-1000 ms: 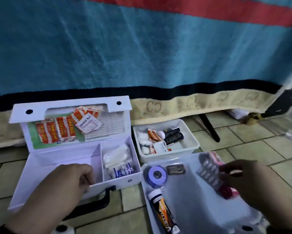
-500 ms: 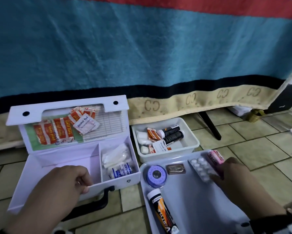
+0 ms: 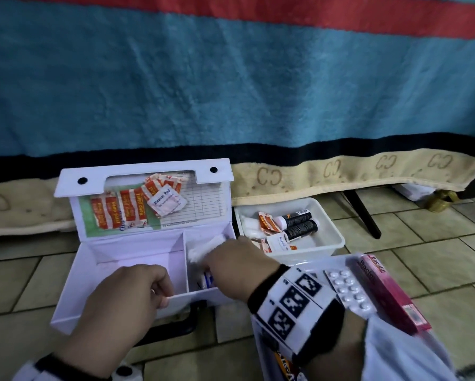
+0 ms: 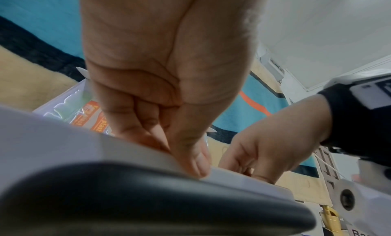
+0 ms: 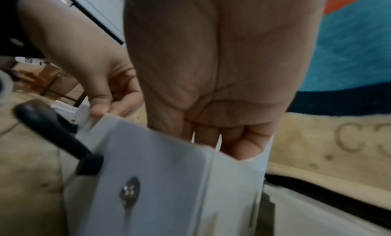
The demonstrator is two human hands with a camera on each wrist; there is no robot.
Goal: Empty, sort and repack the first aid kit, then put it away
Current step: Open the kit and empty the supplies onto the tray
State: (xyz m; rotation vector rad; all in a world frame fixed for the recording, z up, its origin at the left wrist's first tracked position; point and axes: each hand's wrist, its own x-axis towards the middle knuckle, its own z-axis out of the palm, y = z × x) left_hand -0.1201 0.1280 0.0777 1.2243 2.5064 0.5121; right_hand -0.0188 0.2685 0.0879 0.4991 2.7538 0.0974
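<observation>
The left hand point(image 3: 126, 295) pinches the front wall of the first aid box point(image 3: 112, 270), with its fingers point(image 4: 188, 157) curled over the rim and the thumb on the outside. The right hand point(image 3: 239, 268) reaches down into the right part of the box. Its fingers point(image 5: 239, 139) go inside and seem to be curled, but the wall hides them, so I cannot tell if they hold anything. Just beside this hand lie a white gauze bundle point(image 3: 206, 247) and a small white and blue pack point(image 3: 207, 279).

The box sits open on the tiled floor point(image 3: 436, 259). Its left part looks bare. Its lid point(image 3: 148, 199) stands up at the back, and orange plasters point(image 3: 118, 211) and an alcohol pad point(image 3: 166, 200) stick in it. A black handle point(image 3: 175, 323) lies under the front of the box.

To the right of the box is a small white tub point(image 3: 332, 229). In it are two dark tubes point(image 3: 299, 222) and more orange packets. Nearer the person is a flat white tray point(image 3: 395, 350). A silver sheet of pills point(image 3: 349, 290) and a pink box point(image 3: 390, 292) lie on it, just beside each other. A blue, red and black blanket point(image 3: 230, 86) hangs behind everything.
</observation>
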